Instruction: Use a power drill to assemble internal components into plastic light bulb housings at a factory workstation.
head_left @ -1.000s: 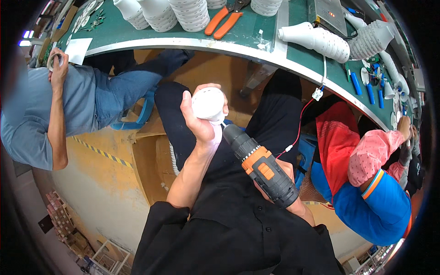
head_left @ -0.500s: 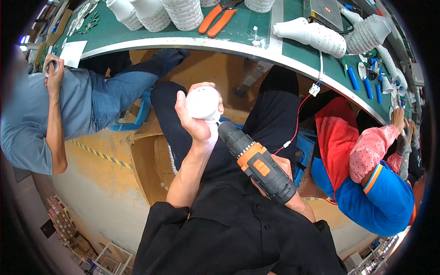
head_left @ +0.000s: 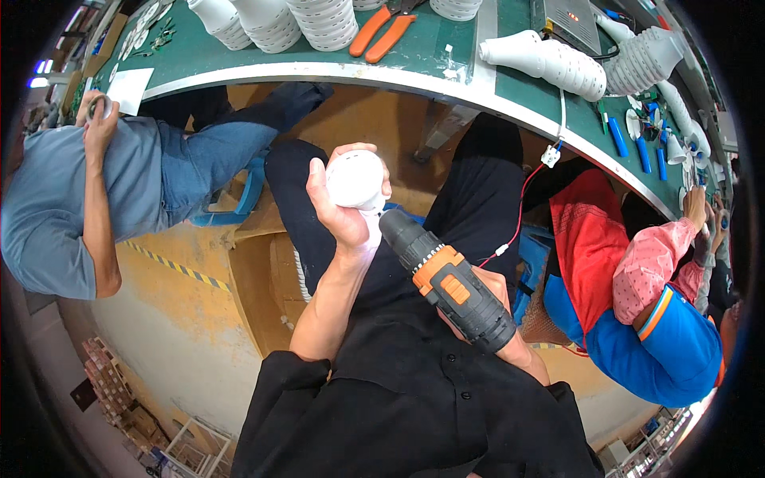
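Your left hand (head_left: pixel 339 213) grips the white housing (head_left: pixel 355 179) just off the tip of the drill (head_left: pixel 456 285); your right hand (head_left: pixel 492 287), partly hidden, grips the drill. This housing appears unfinished; the stacked housings (head_left: pixel 323 25) on the counter (head_left: pixel 430 49), beyond the drill, remain unjudged.

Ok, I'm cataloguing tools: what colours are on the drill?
The drill is dark grey with orange parts; see the head view.

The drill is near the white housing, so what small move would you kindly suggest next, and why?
Perhaps ease the drill slightly toward the white housing: its chuck points there, and the left hand holds the housing, though contact is unclear.
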`<state>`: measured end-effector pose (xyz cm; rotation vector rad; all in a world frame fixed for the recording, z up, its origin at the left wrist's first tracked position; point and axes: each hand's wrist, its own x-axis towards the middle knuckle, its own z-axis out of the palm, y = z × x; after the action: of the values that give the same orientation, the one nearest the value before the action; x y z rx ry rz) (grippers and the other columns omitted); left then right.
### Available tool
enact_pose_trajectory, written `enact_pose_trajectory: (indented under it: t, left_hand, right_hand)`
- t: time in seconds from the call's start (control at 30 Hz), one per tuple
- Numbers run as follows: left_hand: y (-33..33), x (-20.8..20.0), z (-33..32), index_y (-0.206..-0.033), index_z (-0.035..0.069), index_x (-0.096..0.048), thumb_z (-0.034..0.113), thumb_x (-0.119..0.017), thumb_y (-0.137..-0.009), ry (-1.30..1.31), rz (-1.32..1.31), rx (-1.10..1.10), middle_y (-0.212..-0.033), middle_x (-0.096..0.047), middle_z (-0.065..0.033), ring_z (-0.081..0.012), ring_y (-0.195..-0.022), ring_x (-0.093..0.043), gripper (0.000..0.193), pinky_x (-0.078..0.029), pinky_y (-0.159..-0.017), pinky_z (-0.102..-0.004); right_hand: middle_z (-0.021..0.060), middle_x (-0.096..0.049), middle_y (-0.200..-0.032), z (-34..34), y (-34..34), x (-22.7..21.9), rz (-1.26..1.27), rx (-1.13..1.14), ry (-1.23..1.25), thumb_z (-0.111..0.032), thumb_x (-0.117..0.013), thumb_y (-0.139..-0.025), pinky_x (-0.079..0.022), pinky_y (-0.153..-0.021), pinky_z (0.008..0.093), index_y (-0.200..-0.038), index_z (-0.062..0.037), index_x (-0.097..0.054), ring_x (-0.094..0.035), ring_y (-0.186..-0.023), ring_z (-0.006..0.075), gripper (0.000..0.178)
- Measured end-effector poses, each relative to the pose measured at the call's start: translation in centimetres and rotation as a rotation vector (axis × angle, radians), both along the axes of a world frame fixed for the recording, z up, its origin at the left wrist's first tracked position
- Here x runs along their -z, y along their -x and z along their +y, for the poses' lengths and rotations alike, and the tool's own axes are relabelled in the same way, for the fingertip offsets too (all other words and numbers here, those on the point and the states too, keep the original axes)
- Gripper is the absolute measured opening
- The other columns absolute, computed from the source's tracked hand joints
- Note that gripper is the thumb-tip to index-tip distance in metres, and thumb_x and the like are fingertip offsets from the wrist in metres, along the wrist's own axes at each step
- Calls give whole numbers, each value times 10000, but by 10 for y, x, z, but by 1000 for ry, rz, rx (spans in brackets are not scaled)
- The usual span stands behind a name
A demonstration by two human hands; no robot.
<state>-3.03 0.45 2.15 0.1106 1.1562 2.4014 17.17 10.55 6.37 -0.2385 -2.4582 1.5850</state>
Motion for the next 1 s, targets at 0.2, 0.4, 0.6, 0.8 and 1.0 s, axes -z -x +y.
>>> enact_pose_trajectory:
  t: [0.2, 0.4, 0.6, 0.8, 1.0]
  left_hand:
    - [0, -1, -3, -1047, -10, -601, 559, -273, -999, -32, -31, -15, -728, -619, -130, -198, -592, -574, 658, -442, -531, -296]
    - [-1, -1, -4, -1057, -17, -603, 561, -275, -1001, -37, -43, -18, -733, -622, -136, -203, -591, -580, 667, -447, -534, -303]
    - [-2, -2, -5, -1059, -22, -604, 560, -271, -1002, -18, -33, -33, -734, -623, -138, -204, -587, -577, 673, -447, -536, -301]
    - [-3, -1, -4, -1060, -27, -602, 563, -267, -1002, -27, -42, -25, -733, -622, -139, -205, -583, -576, 681, -449, -539, -300]
    - [-6, -2, -2, -1057, -25, -600, 566, -269, -1004, -36, -47, -4, -737, -624, -139, -204, -587, -582, 679, -459, -544, -299]
  right_hand:
    - [127, -649, -819, -2, 0, 3, 25, -39, -31, 21, -739, -656, -541, -603, 344, -902, -6, -647, -667, -682, 317, 264]
    - [119, -647, -807, -2, 3, 3, 40, 0, -18, 24, -726, -672, -537, -594, 339, -904, -10, -652, -659, -662, 305, 245]
    - [121, -654, -822, -1, 1, 5, 4, -15, -31, 6, -730, -678, -545, -605, 341, -909, -13, -656, -669, -685, 308, 243]
    - [120, -658, -826, 1, 0, 8, -27, -38, -22, -9, -738, -670, -550, -607, 350, -917, -15, -658, -669, -690, 313, 259]
    - [124, -653, -819, 1, 3, 8, -18, -31, -14, 9, -736, -670, -550, -606, 353, -920, -16, -658, -668, -688, 314, 264]
